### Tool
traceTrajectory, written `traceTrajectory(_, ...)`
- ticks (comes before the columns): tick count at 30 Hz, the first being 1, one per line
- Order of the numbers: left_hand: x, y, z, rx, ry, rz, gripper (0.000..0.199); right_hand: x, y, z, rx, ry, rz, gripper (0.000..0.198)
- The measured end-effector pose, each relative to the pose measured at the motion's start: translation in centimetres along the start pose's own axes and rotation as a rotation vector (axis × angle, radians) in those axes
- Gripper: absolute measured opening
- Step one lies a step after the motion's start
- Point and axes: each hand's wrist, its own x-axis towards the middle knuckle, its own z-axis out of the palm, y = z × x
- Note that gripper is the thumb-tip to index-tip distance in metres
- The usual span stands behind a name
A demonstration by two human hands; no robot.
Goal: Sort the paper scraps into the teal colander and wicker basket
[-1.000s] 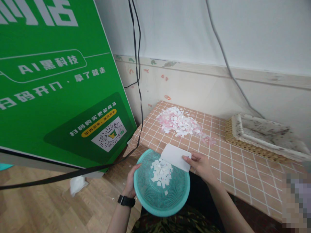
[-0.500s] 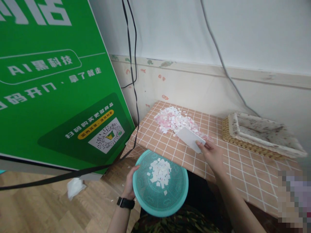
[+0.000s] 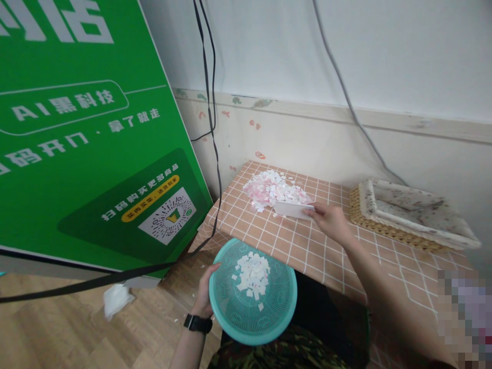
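My left hand grips the left rim of a round teal plastic basket below the table's front edge. Small white paper squares lie in a heap inside it. Over the table, my right hand pinches the right end of a flat white card, which is tilted on its edge. The card touches or nearly touches the near side of a pile of white and pink paper bits on the checked tablecloth.
A brown checked tablecloth covers the table. At its right stands a cloth-lined wicker basket. A green panel with white lettering rises at the left, and a black strap hangs before the table. White plastic lies on the floor.
My right hand has moved slightly up and left, and the card has turned from nearly flat to on edge against the pile. My left hand and the teal basket stay in place.
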Motion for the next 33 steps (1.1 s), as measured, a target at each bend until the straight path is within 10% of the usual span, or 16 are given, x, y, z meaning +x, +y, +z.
traceTrajectory(15, 0.0, 0.0, -0.1, 0.026, -0.03, -0.034, 0.02, 2.7, 0.6, -2.9, 0.054, -0.255, -0.088, 0.028)
traceTrajectory(33, -0.1, 0.1, 0.0, 0.028, -0.025, -0.05, 0.021, 2.3, 0.3, -0.7, 0.028, -0.032, -0.005, 0.035)
